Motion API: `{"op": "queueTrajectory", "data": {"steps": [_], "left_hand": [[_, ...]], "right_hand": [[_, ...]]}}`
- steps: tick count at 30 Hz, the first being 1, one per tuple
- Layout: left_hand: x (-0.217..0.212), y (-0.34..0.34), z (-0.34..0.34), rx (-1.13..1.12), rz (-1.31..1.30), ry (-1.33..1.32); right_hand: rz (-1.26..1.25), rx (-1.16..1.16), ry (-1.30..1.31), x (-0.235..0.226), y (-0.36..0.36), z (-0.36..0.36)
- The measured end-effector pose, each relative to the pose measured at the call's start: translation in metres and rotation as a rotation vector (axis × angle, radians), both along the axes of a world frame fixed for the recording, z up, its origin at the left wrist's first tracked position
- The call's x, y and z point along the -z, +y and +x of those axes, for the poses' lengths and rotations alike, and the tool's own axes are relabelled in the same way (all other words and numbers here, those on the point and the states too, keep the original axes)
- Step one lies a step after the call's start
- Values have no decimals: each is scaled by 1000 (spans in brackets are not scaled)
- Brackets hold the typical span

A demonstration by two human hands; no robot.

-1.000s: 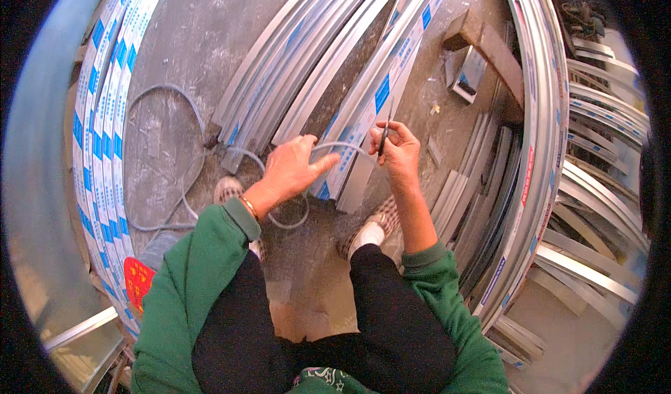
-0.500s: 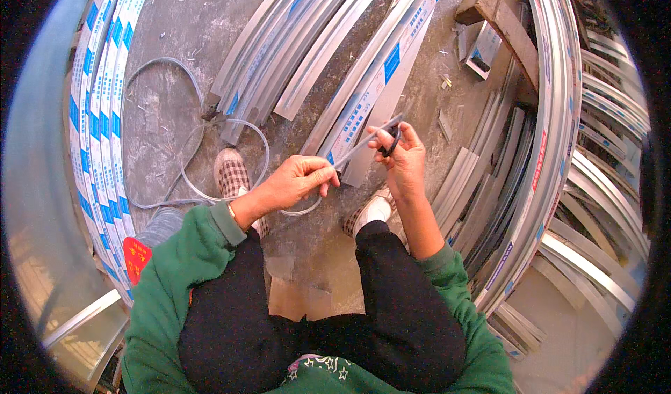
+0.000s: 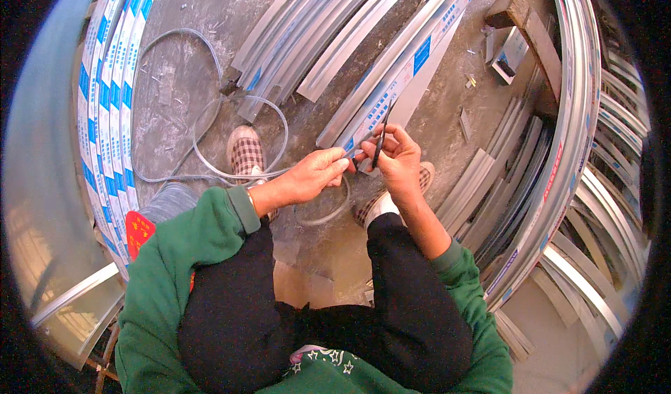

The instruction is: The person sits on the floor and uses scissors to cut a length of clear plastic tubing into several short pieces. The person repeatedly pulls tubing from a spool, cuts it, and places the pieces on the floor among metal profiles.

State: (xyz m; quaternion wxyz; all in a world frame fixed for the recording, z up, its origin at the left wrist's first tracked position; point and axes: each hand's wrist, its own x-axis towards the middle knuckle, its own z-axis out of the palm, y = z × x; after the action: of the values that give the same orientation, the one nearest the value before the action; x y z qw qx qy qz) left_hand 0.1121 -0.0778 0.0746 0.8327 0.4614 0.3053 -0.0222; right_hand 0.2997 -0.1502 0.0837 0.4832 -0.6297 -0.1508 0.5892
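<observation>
My left hand [image 3: 311, 176] is closed in a pinch on a clear, flexible strip or tube [image 3: 286, 134]. Loops of it trail left across the floor, and a short curve hangs below the hands. Just to the right, my right hand [image 3: 400, 169] grips scissors [image 3: 379, 148] by their black handles, with the blades pointing up and away. The fingertips of both hands nearly meet over the strip's end, which they partly hide. I cannot tell whether the blades touch it.
Long silvery profiles [image 3: 307, 27] and blue-and-white wrapped profiles [image 3: 405, 66] lie ahead on the concrete floor. More wrapped lengths [image 3: 105, 93] run along the left. A wooden block [image 3: 531, 27] and stacked metal profiles [image 3: 576, 107] stand right. My checkered shoes [image 3: 244, 153] are below my hands.
My right hand has turned the scissors more upright and come close to my left hand. The strip length stretched between the hands before is now mostly out of sight. The view has shifted slightly.
</observation>
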Motion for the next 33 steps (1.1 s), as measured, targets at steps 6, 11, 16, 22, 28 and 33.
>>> {"op": "queueTrajectory", "data": {"steps": [6, 11, 16, 22, 28, 33], "left_hand": [[3, 1, -6, 72, 37, -7], [5, 2, -9, 121, -5, 96], [9, 3, -21, 50, -72, 100], [16, 6, -48, 40, 355, 236], [30, 9, -60, 96, 1026, 253], [37, 7, -56, 68, 1005, 227]], "right_hand": [[-18, -39, -61, 2, -2, -4], [-21, -139, -91, 10, -5, -7], [-26, -216, 70, 14, -10, -18], [-80, -211, -72, 10, -6, -12], [-140, -288, -75, 6, -8, -10], [-126, -279, -91, 12, -8, -13]]}}
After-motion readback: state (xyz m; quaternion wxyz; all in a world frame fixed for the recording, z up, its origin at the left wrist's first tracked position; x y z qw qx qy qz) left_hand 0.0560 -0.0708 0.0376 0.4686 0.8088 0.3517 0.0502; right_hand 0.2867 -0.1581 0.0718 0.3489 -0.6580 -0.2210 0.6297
